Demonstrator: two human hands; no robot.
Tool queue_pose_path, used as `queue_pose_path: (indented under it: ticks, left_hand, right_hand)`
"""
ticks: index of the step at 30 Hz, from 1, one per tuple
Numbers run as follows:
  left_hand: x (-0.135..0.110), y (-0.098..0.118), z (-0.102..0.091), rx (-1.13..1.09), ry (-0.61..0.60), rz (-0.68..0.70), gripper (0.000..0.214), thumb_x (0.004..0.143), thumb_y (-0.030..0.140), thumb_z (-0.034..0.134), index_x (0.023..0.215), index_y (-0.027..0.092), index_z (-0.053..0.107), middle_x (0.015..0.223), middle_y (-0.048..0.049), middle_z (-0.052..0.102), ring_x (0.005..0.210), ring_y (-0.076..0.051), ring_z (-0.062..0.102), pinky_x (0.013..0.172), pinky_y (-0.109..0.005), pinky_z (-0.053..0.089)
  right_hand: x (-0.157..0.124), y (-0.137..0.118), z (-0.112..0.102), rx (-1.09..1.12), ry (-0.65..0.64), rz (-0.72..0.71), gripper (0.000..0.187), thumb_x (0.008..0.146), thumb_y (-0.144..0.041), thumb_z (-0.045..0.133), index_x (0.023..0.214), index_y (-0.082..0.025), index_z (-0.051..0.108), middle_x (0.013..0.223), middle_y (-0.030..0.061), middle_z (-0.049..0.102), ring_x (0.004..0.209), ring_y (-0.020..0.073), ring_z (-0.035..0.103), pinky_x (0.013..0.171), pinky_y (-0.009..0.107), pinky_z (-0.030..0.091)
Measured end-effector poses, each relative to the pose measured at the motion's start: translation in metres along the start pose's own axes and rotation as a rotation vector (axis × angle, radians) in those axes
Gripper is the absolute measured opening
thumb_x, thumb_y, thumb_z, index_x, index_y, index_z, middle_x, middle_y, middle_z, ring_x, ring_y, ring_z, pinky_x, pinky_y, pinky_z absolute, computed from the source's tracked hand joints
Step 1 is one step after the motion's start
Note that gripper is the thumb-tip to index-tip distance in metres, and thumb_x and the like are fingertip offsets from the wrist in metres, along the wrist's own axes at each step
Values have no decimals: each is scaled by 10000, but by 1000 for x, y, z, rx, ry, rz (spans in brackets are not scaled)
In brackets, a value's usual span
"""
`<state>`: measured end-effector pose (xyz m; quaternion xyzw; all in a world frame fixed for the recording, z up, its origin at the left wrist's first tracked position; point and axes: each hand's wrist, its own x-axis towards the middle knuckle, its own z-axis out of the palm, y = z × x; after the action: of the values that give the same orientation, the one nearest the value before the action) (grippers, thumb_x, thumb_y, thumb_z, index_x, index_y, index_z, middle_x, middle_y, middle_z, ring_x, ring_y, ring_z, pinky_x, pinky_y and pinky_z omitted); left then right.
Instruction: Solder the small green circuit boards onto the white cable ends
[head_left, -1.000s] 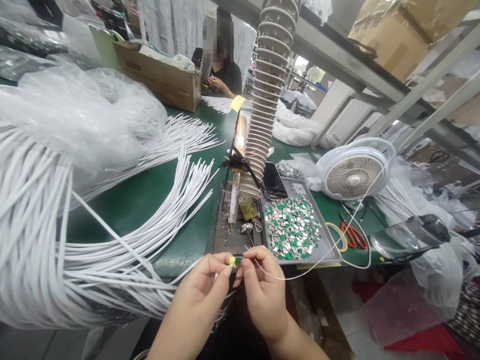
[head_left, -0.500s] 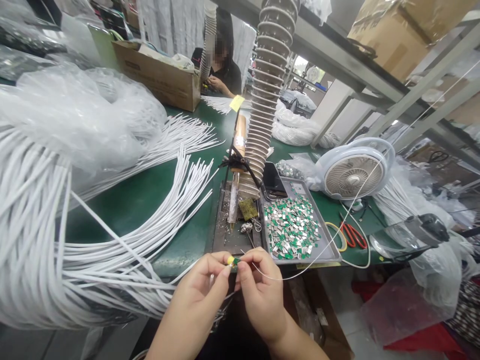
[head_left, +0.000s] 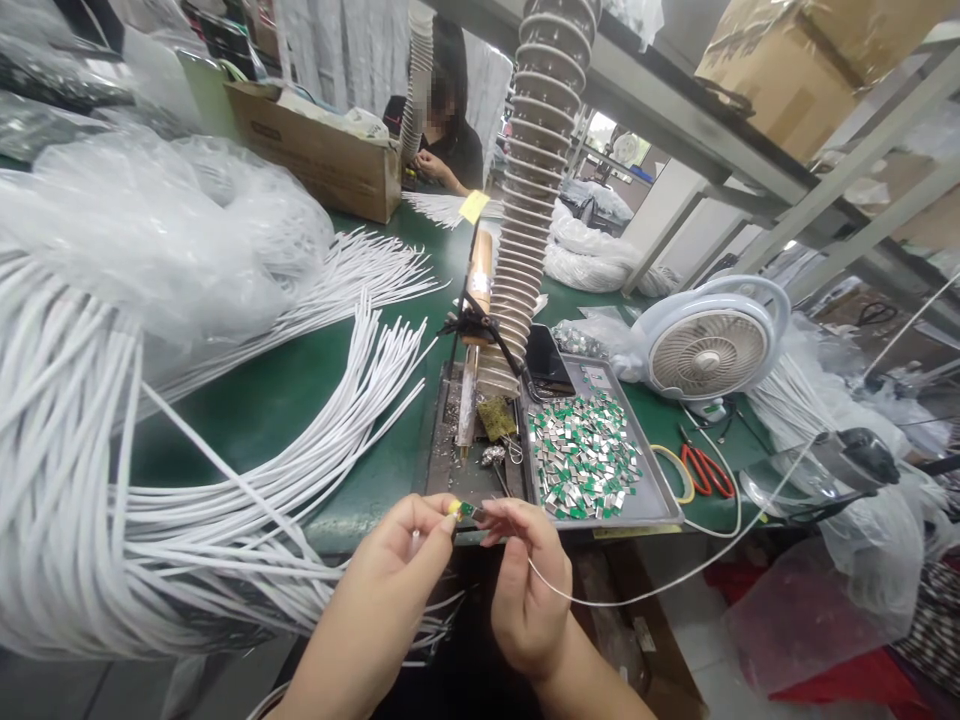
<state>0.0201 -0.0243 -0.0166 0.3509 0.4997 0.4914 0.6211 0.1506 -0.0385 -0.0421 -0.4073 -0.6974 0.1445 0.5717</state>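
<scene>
Left of the tray [head_left: 656,517], white cables [head_left: 75,480] lie heaped on our table [head_left: 247,430]. Nearer the tray, the fingers [head_left: 433,506] of our left hand [head_left: 382,580] are clenched on the yellow end of a small green board [head_left: 466,511], which juts toward our right hand [head_left: 525,590]. Its fingers are just beside the board; we cannot tell whether they grip it or the thin white wire [head_left: 637,595]. Many chips [head_left: 581,455] lie in the tray, with only this board in hand.

Smooth white plastic-sheathed cables [head_left: 97,480]
</scene>
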Motion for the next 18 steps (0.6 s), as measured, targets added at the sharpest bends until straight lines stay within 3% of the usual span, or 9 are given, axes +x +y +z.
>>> queue_pose_path:
  ticks: [6, 18]
  left_hand:
    - [4, 6, 4, -28, 6, -25, 263, 685, 357, 684, 575, 201, 503, 924, -34, 667, 898, -221, 595, 775, -313, 414]
    - [7, 10, 6, -40, 6, -27, 260, 675, 340, 685, 576, 203, 488, 893, -18, 633, 915, -218, 558, 769, -306, 384]
  right_hand:
    - [9, -2, 1, 2, 2, -46, 299, 920, -124, 408, 1144, -263, 548, 1001, 81, 682, 934, 201, 666, 798, 385, 575]
    - [16, -3, 3, -27, 28, -77, 254, 903, -96, 454, 1058, -228, 605, 958, 84, 668, 912, 180, 666, 777, 343, 581]
